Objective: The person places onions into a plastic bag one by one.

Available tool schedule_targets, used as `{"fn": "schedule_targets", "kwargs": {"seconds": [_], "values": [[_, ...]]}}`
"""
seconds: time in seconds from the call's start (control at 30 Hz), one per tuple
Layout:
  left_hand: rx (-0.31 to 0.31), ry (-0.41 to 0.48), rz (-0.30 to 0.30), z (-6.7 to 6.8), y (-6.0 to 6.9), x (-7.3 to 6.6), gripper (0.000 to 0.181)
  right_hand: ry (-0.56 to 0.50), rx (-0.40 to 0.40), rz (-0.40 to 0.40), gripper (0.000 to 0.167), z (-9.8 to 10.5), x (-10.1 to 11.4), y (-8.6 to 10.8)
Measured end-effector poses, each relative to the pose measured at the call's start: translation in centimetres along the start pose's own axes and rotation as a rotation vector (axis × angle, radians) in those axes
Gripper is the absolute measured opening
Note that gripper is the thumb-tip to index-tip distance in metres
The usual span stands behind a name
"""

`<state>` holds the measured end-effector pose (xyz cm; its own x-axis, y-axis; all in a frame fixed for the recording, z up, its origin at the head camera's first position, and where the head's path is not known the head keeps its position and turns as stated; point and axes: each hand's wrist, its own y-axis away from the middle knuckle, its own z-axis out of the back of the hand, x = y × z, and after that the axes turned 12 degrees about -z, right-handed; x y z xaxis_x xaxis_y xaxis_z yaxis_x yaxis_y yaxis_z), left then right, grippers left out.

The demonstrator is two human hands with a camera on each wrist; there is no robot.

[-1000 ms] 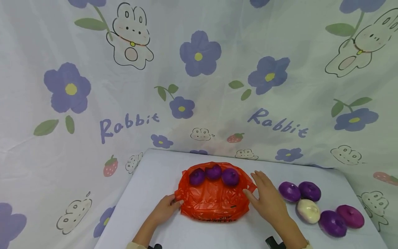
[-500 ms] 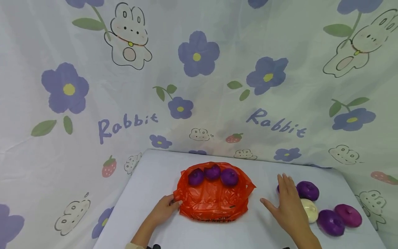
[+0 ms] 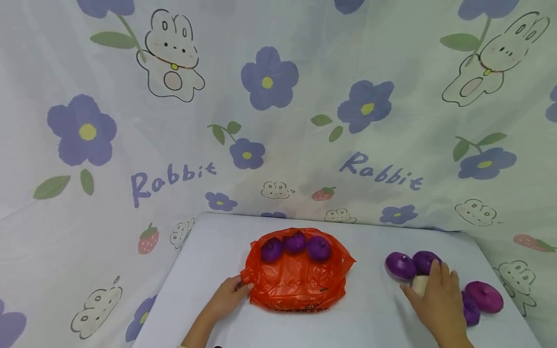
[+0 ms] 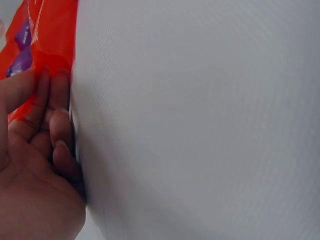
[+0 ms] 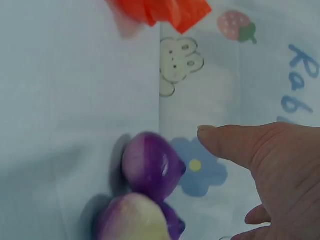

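Note:
A red plastic bag (image 3: 289, 285) lies spread on the table, with three purple onions (image 3: 319, 248) along its far side. My left hand (image 3: 228, 297) pinches the bag's left edge; the left wrist view shows the thumb and fingertips (image 4: 60, 87) on the red film. To the right, my right hand (image 3: 443, 303) hovers over a pale onion (image 3: 419, 285), fingers spread. Its thumb points out apart from the onions in the right wrist view, and nothing is in its grasp. The hand partly covers the pale onion and a purple onion (image 3: 472, 313).
Two purple onions (image 3: 400, 266) sit side by side just beyond the right hand. A redder onion (image 3: 484, 297) rests near the table's right edge. Behind the white table (image 3: 370, 304) hangs a cloth (image 3: 300, 145) printed with flowers and rabbits.
My right hand has moved right, from beside the bag's right edge to above the onions. The left hand still holds the bag's left edge. The head view has shifted slightly.

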<state>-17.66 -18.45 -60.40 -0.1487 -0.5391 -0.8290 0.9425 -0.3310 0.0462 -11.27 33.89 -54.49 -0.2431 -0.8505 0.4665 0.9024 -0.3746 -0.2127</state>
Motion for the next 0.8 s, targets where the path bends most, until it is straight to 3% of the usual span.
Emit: {"fn": "schedule_targets", "kwargs": {"seconds": [0.3,0.47,0.67,0.8], "values": [[-0.009,0.004,-0.004,-0.1,0.0,0.0,0.027,0.142,0.191,-0.202,0.100,0.2,-3.9,-0.5],[-0.010,0.011,-0.015,-0.1,0.1,0.1,0.026,0.184,0.244,-0.294,0.095,-0.1,-5.0,-0.6],[-0.017,0.000,-0.063,-0.1,0.2,0.4,0.030,0.176,0.199,-0.278,0.082,-0.3,-5.7,-0.3],[-0.028,0.000,-0.097,0.0,0.3,0.4,0.030,0.188,0.230,-0.257,0.088,-0.1,-6.1,-0.2]]}}
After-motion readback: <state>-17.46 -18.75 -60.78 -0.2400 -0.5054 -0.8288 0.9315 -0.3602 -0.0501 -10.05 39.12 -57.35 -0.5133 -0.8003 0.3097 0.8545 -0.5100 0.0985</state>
